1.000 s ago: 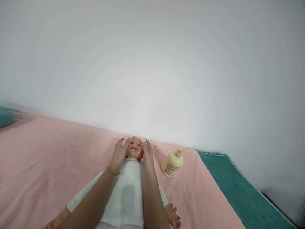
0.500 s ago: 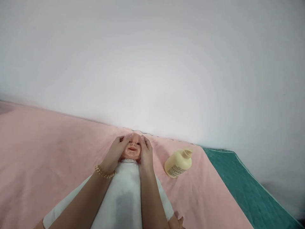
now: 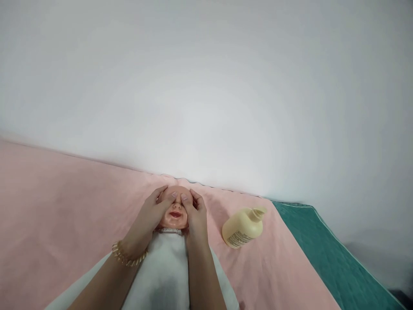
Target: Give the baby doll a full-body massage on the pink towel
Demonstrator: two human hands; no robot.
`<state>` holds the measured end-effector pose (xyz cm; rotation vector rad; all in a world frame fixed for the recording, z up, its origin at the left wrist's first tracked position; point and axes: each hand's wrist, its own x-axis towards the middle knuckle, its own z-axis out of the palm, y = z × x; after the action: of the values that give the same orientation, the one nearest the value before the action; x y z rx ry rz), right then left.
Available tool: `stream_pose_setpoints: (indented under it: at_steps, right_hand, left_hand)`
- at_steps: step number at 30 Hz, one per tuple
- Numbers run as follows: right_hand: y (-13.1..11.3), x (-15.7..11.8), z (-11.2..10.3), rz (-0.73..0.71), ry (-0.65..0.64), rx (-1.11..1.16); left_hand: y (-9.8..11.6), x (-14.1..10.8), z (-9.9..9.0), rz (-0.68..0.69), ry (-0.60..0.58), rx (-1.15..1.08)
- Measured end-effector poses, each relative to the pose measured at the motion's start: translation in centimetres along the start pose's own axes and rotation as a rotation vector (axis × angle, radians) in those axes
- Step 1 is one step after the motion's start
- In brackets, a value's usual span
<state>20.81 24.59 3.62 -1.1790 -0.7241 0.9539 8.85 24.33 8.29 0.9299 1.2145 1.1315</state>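
Two bare hands frame a doll's head from either side, loosely curved and unclenched, laid against it rather than closed around it. The left hand (image 3: 154,211) and right hand (image 3: 197,217) rest their fingers along the sides, while both thumbs (image 3: 168,200) lie over the eyes, tips just apart beside the bridge of the nose; the mouth and chin show between the palms. The doll (image 3: 166,260) lies face up in a white top (image 3: 155,280), its body between the forearms. A gold coiled bracelet (image 3: 140,261) circles the left wrist. Near the right hand, a pale yellow bottle (image 3: 241,228) sits on a pink sheet (image 3: 80,219); beyond are a green mat (image 3: 325,245) and a plain pale wall (image 3: 206,86)
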Motion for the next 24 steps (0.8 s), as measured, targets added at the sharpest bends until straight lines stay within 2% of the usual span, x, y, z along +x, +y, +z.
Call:
stream_pose_setpoints:
  at_steps: [6, 15, 24]
  right_hand:
    - [-0.5, -0.1, 0.0, 0.033, 0.014, 0.007]
    - [0.6, 0.6, 0.1, 0.031, 0.034, 0.116]
    - [-1.0, -0.5, 0.2, 0.133, 0.019, 0.257]
  left_hand:
    - [-1.1, 0.5, 0.0, 0.028, -0.016, -0.006]
    - [-1.4, 0.6, -0.1, 0.06, 0.011, 0.019]
    - [-2.4, 1.5, -0.1, 0.087, -0.003, -0.033]
